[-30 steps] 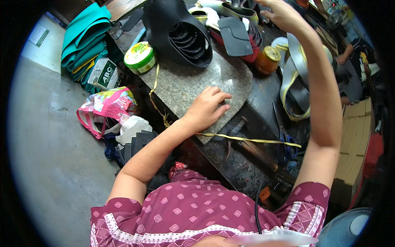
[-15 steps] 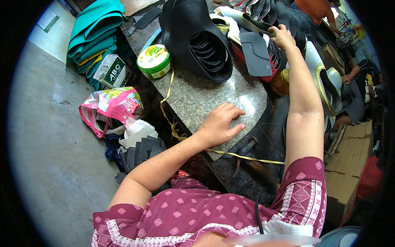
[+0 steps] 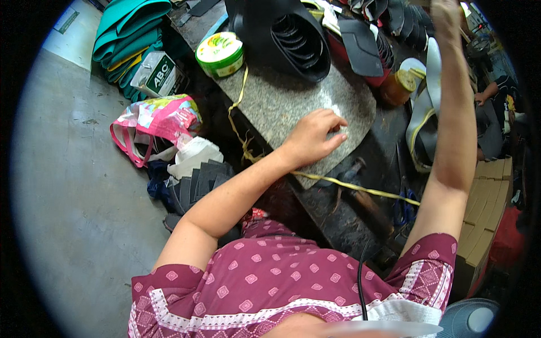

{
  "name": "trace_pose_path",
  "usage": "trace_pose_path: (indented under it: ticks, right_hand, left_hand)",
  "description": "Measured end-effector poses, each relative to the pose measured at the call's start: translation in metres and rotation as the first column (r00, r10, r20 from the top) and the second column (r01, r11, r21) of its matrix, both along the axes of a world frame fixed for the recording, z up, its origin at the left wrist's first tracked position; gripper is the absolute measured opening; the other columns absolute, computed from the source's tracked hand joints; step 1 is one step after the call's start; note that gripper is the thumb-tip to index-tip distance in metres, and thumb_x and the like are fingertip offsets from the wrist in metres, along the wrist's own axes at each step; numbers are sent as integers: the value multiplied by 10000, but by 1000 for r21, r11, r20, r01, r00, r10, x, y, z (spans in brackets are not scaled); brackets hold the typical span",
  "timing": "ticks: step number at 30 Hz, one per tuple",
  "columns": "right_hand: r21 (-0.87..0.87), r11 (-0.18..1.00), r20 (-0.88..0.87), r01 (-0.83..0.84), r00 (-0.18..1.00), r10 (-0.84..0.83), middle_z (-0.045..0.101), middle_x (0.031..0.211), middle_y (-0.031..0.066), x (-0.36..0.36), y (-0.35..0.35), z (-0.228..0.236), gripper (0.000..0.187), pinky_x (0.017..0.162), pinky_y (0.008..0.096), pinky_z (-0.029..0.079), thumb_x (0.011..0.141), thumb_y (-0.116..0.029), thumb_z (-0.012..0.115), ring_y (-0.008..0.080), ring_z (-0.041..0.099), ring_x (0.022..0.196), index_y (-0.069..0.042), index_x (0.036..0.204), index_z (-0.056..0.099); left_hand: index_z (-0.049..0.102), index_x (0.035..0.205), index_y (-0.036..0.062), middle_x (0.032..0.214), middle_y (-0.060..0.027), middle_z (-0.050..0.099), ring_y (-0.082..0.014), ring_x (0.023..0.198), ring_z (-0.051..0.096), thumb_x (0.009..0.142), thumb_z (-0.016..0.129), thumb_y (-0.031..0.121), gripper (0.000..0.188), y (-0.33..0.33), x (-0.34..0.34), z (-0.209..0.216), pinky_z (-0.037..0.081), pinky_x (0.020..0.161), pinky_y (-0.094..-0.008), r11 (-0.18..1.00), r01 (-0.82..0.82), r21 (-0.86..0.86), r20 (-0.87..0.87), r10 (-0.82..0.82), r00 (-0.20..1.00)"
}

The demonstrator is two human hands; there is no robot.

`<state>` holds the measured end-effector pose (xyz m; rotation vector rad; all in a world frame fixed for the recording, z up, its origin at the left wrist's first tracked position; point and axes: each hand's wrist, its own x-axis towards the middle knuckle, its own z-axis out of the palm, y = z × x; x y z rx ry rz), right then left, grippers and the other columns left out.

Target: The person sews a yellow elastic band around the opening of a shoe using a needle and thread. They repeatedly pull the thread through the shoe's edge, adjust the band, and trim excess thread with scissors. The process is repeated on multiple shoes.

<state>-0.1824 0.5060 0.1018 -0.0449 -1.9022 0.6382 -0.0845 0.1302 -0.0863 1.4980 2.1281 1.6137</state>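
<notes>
My left hand (image 3: 316,134) rests over the near part of a speckled grey stone slab (image 3: 282,107). Its fingers are loosely bent, the thumb stands apart, and nothing is in it. My right arm stretches far out along the right side. At the top edge my right hand (image 3: 446,16) is blurred and its fingers are cut off, so what it holds, if anything, is hidden. On the slab's far end stands a hollow black moulded form (image 3: 248,34) with several curved black pieces inside. A dark flat cut piece (image 3: 361,49) leans beside it.
A green-and-white round tub (image 3: 220,54) stands at the slab's left edge. Right of the slab are an amber jar (image 3: 397,90), pale curved strips (image 3: 420,132), blue-handled scissors (image 3: 402,211) and a hammer (image 3: 366,208). A yellow ribbon (image 3: 360,188) crosses the table. Brown cartons (image 3: 487,205) sit lower right.
My right hand has left the stacked pieces beside the dark flat piece and moved farther right and away, to the picture's top edge. My left hand keeps its place over the slab. The view has shifted slightly.
</notes>
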Motion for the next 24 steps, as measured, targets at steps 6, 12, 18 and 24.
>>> trace_pose_path:
  ticks: [6,12,18,24]
  right_hand:
    - [845,175,-187,505,586,-789,599,1205,39,208,-104,16,301,926,390,496,914,-111,572,231,597,1080,-162,1211,575]
    - [433,872,118,230,944,-308,591,1175,149,350,-231,-16,346,853,340,493,1027,-301,458,215,606,988,-20,1227,478]
    - [-85,976,123,201,974,-189,588,1142,173,395,-258,-59,416,820,338,503,1014,-414,486,211,594,988,-40,1196,480]
    - [-118,923,115,365,929,-353,569,1178,110,428,-252,-67,449,843,333,526,990,-458,516,172,586,1010,-58,1193,487]
  left_hand:
    - [661,1033,29,944,-133,628,-289,892,593,815,698,95,230,-7,5,5,481,808,-369,971,-118,208,-174,156,972]
    - [617,1187,90,1353,-145,417,-348,1285,348,717,770,222,512,-36,-27,10,304,1035,-533,812,-576,92,-540,527,657]
    - [508,1359,132,1478,-237,337,-526,1382,219,751,754,186,659,9,-88,8,359,1083,-537,690,-692,-214,-593,471,653]
    - [405,1451,138,1566,-232,147,-565,1409,68,721,793,278,838,50,-126,9,265,1124,-614,664,-713,-226,-581,495,646]
